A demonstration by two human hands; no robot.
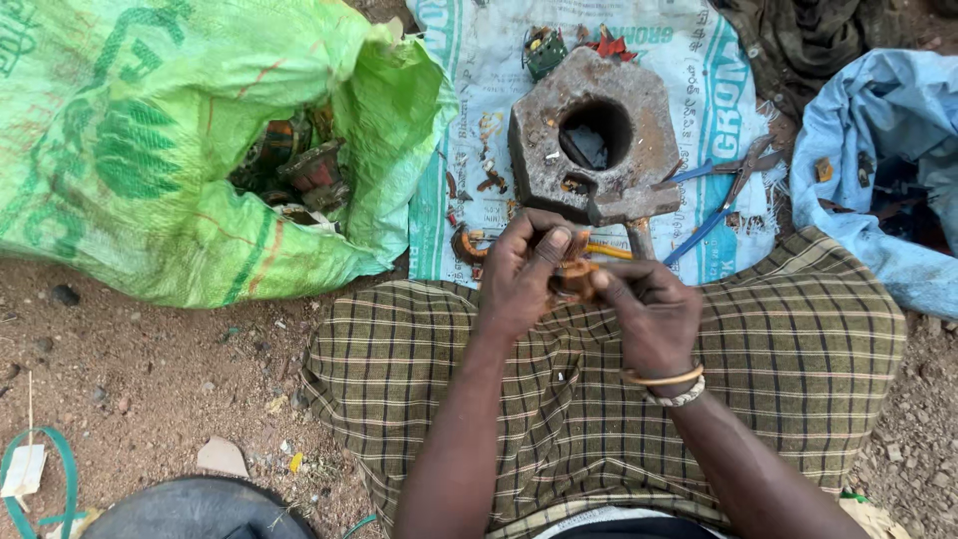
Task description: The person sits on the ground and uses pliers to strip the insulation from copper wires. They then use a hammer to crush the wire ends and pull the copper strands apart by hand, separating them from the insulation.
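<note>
On the ground, largest first: lay spread out under everything; bare brown dirt with small stones
Green sack (150, 130): slumped at the upper left, mouth gaping toward the middle; held rusty scrap parts (299, 170) in the opening
Checked cloth (778, 339): draped over the lap along the bottom, olive with dark lines; sat under both forearms
White printed sack (479, 60): laid flat at top centre as a mat; carried the block, the pliers and loose scraps
Blue cloth (878, 110): bunched at the right edge; well apart from both hands
Iron block (594, 135): rested on the white sack just beyond the hands; rusty, roughly hexagonal, with a round hole through the middle
Blue-handled pliers (723, 195): lay just right of the block, handles pointing toward the lap
Left hand (519, 274): curled shut over the lap's front edge; thumb and fingers clamped on the copper-coloured part from the left
Right hand (654, 309): closed on the same part from the right, fingertips meeting those of the other hand; wore bangles (667, 384) at the wrist
Copper-coloured part (574, 274): pinched between both hands, near the block's lower edge; mostly hidden by the fingers, so exact shape could not be told
</note>
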